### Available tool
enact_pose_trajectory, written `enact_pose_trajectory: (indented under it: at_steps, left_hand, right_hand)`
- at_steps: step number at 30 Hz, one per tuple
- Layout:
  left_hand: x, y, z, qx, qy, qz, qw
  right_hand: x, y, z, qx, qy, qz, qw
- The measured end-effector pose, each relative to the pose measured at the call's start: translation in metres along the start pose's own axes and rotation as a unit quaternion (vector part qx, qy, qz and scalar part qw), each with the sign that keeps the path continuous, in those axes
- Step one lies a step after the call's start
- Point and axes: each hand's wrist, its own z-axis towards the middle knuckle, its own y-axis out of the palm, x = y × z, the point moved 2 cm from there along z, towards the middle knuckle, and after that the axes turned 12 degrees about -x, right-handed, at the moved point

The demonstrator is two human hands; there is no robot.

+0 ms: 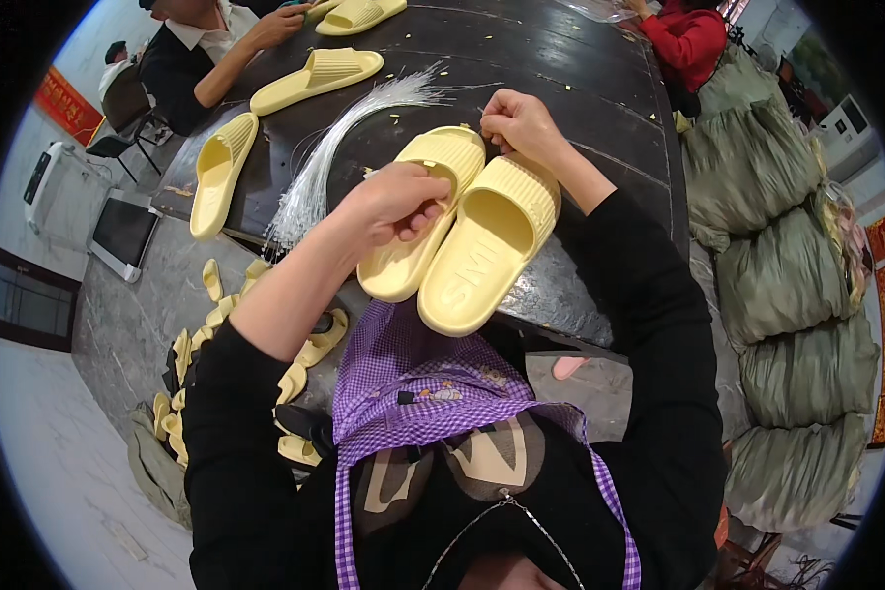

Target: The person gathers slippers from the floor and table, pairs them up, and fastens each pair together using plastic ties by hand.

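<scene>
Working the slide sandals by the toe ends: left hand (400,204) sits over the left slide sandal (390,275), fingers curled at its strap opening; can't tell if they're really gripping or just resting. Right hand (519,125) is curled into a closed pinch just beyond the right slide sandal's strap; anything as thin as a strand in there is too small to confirm.

Both pale yellow slides lie side by side at the near edge of the table (605,138), right slide sandal (489,258) touching and partly overlapping the left, heels toward the wearer's purple checked apron (413,359).

Handling, my read: moulded foam, light, springy, not fragile. Thick sole should bend a bit and recover. Ribbed strap gives decent friction; the smoother footbed may slip more. Best hold: hook fingers under the strap, thumb on top, or pinch both soles' facing edges. Hard squeezing could dent.

Left of the pair: bundle of thin clear strands (329,147), likely flexible and tangle-prone; pick one by its end. Beyond: loose slide (206,197) and another slide (315,87) on the table.
</scene>
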Motion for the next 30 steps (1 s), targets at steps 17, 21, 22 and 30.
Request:
enact_pose_trajectory:
  at_steps: [17, 21, 22, 30]
  left_hand:
    - [0.059, 0.004, 0.063, 0.052, 0.181, 0.241, 0.952]
    - [0.058, 0.005, 0.062, 0.025, 0.222, 0.153, 0.962]
    - [0.057, 0.005, 0.062, 0.022, 0.222, 0.157, 0.962]
    - [0.054, 0.008, 0.056, 0.016, 0.249, 0.114, 0.961]
  right_hand:
    - [-0.004, 0.006, -0.026, 0.052, -0.068, 0.061, 0.994]
    - [-0.009, 0.002, -0.041, 0.124, -0.024, 0.101, 0.987]
    - [-0.007, 0.002, -0.043, 0.129, -0.025, 0.102, 0.986]
    - [-0.013, 0.012, -0.051, 0.144, -0.032, -0.074, 0.986]
